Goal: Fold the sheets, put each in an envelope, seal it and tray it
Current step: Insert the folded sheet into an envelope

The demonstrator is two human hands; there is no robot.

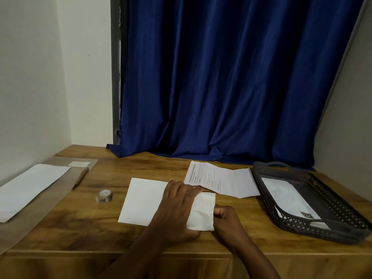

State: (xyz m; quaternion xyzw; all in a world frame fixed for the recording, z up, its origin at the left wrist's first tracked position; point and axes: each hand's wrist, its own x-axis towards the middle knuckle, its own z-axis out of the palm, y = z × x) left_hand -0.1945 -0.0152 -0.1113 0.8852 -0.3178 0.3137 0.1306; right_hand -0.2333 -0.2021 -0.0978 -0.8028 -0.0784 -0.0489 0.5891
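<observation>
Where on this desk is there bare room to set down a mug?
Bare wood lies in front of the tape roll, between the white envelopes at left and the envelope under the left hand. Another strip runs along the curtain. It is crowded at right: right hand, creased sheet, tray.

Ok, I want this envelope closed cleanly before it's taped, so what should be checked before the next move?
1. White envelope lies flat on the table: ok.
2. Left hand presses it down: ok.
3. Right hand pinches the flap end: ok.
4. Folded sheet fully inside: cannot tell, the hands cover the opening.
5. Tape roll within reach, left of the envelope: ok.
6. Tray has room: ok, one envelope inside.
</observation>
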